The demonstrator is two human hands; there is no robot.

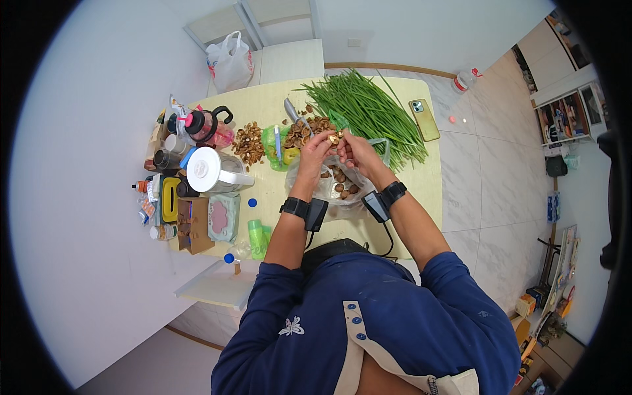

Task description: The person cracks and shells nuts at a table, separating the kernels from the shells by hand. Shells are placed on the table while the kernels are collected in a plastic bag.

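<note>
My left hand point(315, 154) pinches a cracked walnut point(334, 140), its pale inside facing up. My right hand point(360, 154) is close beside it, fingertips closed on a small piece of walnut point(339, 134). Below both hands a clear plastic bag point(365, 195) lies spread with several whole walnuts point(339, 187) in it. Broken walnut shells point(298, 132) are heaped just beyond my left hand, and a grey-handled knife point(291, 109) rests against them. Farther left is a pile of walnut kernels point(248, 143).
Green stalks point(365, 116) cover the table's far right, beside a phone point(423, 120). A green bag point(271, 143) lies between kernels and shells. A white-lidded pitcher point(202, 170), a pink bottle point(212, 129), a wipes pack point(223, 217) and a cardboard box point(197, 237) crowd the left side.
</note>
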